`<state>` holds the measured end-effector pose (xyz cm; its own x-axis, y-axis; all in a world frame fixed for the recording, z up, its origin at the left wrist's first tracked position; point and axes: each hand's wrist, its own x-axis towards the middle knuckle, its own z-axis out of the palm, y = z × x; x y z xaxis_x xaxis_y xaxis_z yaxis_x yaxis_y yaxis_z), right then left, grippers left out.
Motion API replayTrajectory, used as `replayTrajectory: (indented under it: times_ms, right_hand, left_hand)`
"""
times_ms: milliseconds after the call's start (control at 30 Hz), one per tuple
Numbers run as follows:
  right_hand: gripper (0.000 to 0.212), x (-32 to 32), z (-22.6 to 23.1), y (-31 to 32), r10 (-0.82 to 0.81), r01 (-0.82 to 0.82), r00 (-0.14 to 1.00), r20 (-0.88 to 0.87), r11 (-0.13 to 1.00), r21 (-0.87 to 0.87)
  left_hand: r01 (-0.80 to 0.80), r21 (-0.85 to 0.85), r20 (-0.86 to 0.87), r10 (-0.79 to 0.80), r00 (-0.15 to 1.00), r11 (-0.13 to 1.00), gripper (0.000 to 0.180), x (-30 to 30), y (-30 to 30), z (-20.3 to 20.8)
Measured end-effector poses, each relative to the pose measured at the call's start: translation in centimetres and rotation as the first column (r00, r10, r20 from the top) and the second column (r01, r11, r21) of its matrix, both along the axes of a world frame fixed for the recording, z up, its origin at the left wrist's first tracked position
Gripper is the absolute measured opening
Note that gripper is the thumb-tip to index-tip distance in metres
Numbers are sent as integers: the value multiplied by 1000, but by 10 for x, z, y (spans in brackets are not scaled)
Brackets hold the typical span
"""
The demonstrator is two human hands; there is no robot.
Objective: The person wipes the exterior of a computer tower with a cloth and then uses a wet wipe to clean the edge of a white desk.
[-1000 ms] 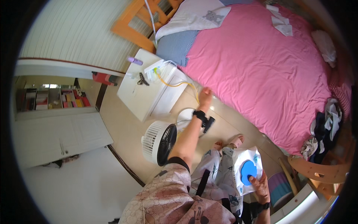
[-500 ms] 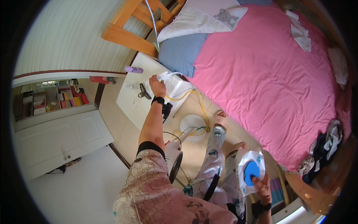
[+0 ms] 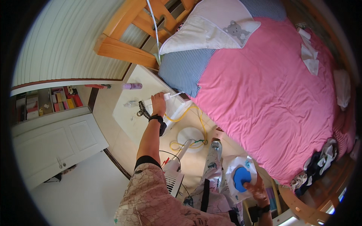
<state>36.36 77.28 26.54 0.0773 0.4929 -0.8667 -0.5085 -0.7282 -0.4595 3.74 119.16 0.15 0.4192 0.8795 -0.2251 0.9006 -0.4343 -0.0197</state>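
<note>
My left hand (image 3: 159,104) reaches over a white bedside table (image 3: 128,118), beside a small white piece (image 3: 167,96) and a translucent white plastic item. Its fingers bend down, with the tips hidden, so I cannot see whether anything is in them. A dark hair claw clip (image 3: 143,109) lies just left of that hand. Further left are a crumpled clear plastic piece (image 3: 131,103) and a purple bottle (image 3: 132,86) on its side. My right hand (image 3: 257,189), low at the right, grips a white pack of wet wipes (image 3: 230,170) with a blue lid, thumb against the lid.
A white standing fan (image 3: 174,181) with a round base (image 3: 189,136) stands by my legs, a yellow cord (image 3: 200,113) looping around it. The bed with a pink cover (image 3: 260,101) fills the right. At left are a white door (image 3: 62,141) and shelves (image 3: 49,101).
The view has shifted, so the table and bed appear lower. My left hand remains over the table, its fingers less visible. My right hand and the wipes pack have moved left.
</note>
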Motion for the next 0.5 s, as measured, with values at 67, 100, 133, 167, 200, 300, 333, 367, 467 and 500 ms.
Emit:
replayTrajectory:
  times_ms: [67, 100, 133, 167, 200, 300, 333, 367, 467, 500]
  right_hand:
    - [85, 5, -4, -3, 29, -29, 999, 30, 1000, 1]
    - [83, 9, -6, -3, 51, -51, 997, 56, 999, -1]
    - [83, 14, -6, -1, 58, -59, 996, 64, 998, 6]
    - [83, 16, -3, 3, 97, -96, 993, 71, 995, -28]
    - [84, 18, 0, 8, 137, -132, 988, 76, 989, -62]
    - [84, 17, 5, 22, 30, -30, 998, 52, 999, -12]
    - [84, 17, 7, 27, 36, -35, 998, 58, 999, -13]
    - [83, 16, 10, 32, 4, -3, 999, 34, 1000, -15]
    - [81, 17, 7, 36, -31, 31, 999, -26, 1000, -1]
    - [80, 17, 5, 37, -40, 41, 997, -64, 999, 15]
  left_hand:
    - [24, -9, 8, -24, 1000, 1000, 27, -3, -2, 2]
    - [55, -19, 11, -54, 998, 998, 27, -5, -2, 3]
    - [47, -12, 18, -47, 999, 999, 27, -6, 0, 3]
    - [62, -47, -20, -63, 998, 997, 27, -7, 1, 6]
    - [76, -83, -58, -80, 995, 994, 26, -7, 2, 7]
    - [41, -112, -97, -53, 994, 993, 26, -1, 3, 10]
    - [20, -137, -111, -36, 993, 990, 27, 1, 3, 10]
    - [14, -136, -110, -29, 994, 991, 27, 1, 3, 11]
    - [37, -106, -126, -50, 991, 994, 26, 2, 3, 12]
    - [36, -93, -116, -46, 992, 995, 25, 2, 2, 12]
